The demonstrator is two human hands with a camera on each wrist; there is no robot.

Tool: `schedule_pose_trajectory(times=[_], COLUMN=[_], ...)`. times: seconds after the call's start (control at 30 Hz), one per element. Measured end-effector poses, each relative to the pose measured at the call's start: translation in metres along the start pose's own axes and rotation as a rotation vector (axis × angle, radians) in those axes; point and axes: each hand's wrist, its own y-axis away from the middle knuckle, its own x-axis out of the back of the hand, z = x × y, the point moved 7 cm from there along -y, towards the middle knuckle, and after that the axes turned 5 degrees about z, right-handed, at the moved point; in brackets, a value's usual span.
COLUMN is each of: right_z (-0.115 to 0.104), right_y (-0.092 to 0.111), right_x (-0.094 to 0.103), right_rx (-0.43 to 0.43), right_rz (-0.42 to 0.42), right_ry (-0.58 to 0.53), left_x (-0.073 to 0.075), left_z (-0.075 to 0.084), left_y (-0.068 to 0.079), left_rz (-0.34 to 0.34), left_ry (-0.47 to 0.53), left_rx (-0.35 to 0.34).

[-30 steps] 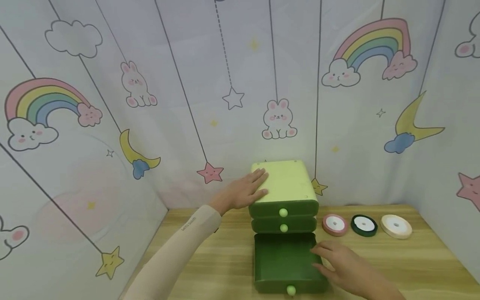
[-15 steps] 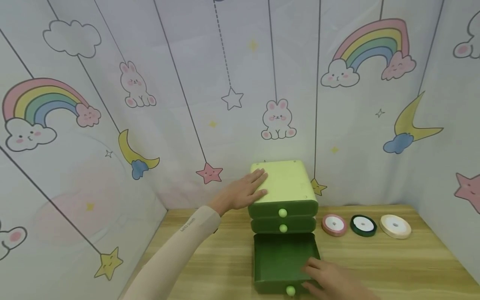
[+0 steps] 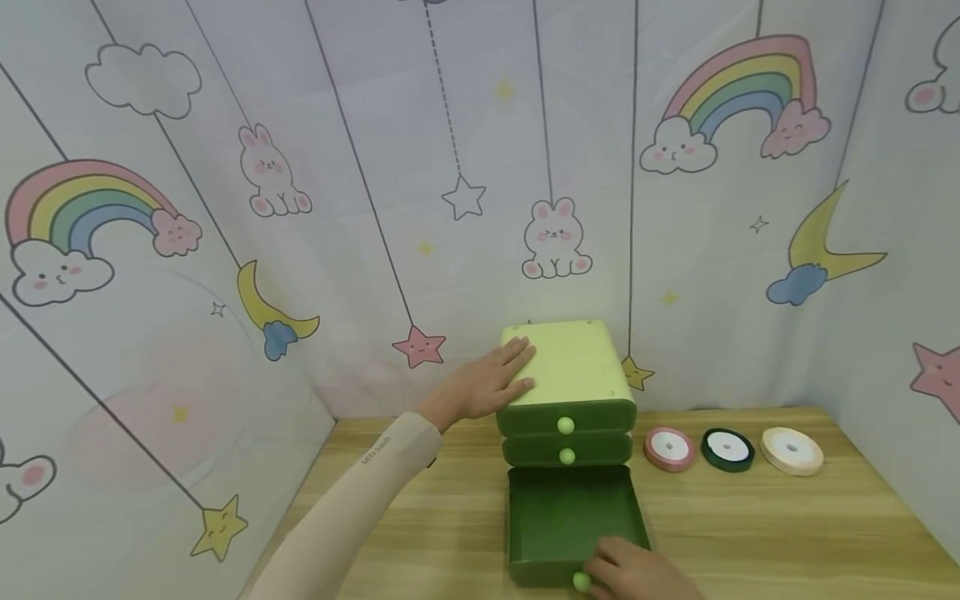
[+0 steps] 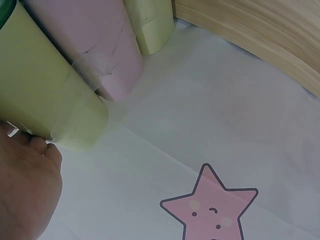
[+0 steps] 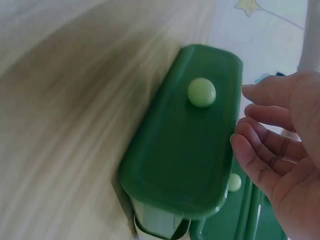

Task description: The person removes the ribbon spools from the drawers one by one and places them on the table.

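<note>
A small drawer unit with a pale yellow-green top (image 3: pixel 573 367) stands against the back wall. My left hand (image 3: pixel 480 385) rests flat on its top near the left edge, fingers straight. The unit's side tiers (image 4: pixel 105 45), pale green and pink, show in the left wrist view. The bottom dark green drawer (image 3: pixel 543 573) is pulled out, with bare floor showing inside. At its front right, my right hand (image 3: pixel 637 575) has its fingertips close by the round light green knob (image 3: pixel 581 581). In the right wrist view its loosely bent fingers (image 5: pixel 245 150) lie along the drawer front's edge, apart from the knob.
Three ribbon spools lie on the wooden table right of the unit: pink (image 3: pixel 669 449), dark green (image 3: pixel 727 450) and cream (image 3: pixel 792 451). The upper two drawers (image 3: pixel 525 419) are closed. Cartoon-printed cloth walls (image 3: pixel 360 250) enclose the table's back and sides.
My right hand has moved left and toward me, from the open drawer's right side to its front by the knob. The left hand stays on the unit's top.
</note>
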Motion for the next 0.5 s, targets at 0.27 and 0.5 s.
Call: schedule_pose_trajectory(times=[0.27,0.5], right_z=[-0.004,-0.018], right_y=[0.015,0.004], right_x=[-0.037,-0.036], right_rx=[-0.026,-0.008], right_rz=[-0.196,-0.297], right_ry=[0.04,0.112], left_x=[0.0,0.001], left_z=[0.001,0.002], left_y=[0.0,0.001], left_rz=[0.007,0.006], left_ry=[0.004,0.017], left_rx=[0.001,0.003])
